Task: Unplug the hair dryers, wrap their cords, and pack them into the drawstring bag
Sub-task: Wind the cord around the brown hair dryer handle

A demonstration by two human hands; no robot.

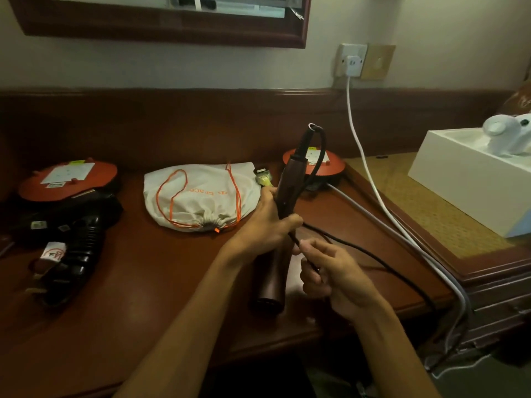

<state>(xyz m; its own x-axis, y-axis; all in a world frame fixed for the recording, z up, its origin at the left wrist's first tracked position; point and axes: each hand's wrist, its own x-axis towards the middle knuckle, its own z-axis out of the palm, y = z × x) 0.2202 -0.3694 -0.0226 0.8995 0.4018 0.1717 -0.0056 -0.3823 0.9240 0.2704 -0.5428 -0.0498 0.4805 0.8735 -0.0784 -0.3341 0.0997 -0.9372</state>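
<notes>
Dark reddish-brown wood makes up the desk [149, 271], which runs along a wainscoted wall under a framed mirror [161, 21]. On the wall to the right sits a white socket plate [351, 60] with a white plug in it, and a white cable [362, 156] drops from there across the desk's right end and over its edge.

Above the middle of the desk, the left hand [268, 222] grips the handle of a dark brown hair dryer [283, 214], fingers curled round it, with the handle end tilted up and away and the barrel pointing down toward the desk edge. A black cord [370, 254] leaves the top of the handle, loops down along it, passes under the left hand's fingers and trails off to the right over the desk edge. The right hand [327, 271] pinches this cord just beside the dryer, its other fingers loosely curled.

Behind the dryer lies a cream cloth drawstring bag [201, 193] with orange strings, flat on the desk, its gathered mouth toward the person. A second, glossy black hair dryer [77, 254] lies at the left of the desk, well apart from the bag, with a tag on its cord. Two round orange-red bases [69, 179] rest near the wall, one at the left and one behind the held dryer. At the far right, a white rectangular box [459, 179] stands on a woven-topped cabinet [431, 214].
</notes>
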